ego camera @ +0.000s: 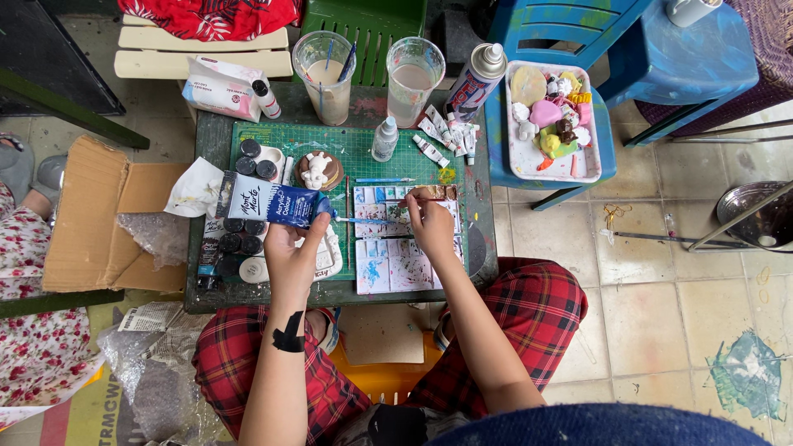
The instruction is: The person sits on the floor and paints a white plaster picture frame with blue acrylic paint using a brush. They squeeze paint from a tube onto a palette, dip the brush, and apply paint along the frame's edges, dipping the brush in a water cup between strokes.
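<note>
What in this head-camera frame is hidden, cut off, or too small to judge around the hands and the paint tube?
- Paint tube: its near side is covered by the left hand.
- Brush: the bristles are too small to judge, and the right hand hides its handle end.
- Palette sheet: partly hidden under both hands.
- Person at the left edge: cut off by the frame.

Left hand (291, 248) grips a blue paint tube (266, 201); right hand (429, 219) holds a brush (372, 220).
</note>
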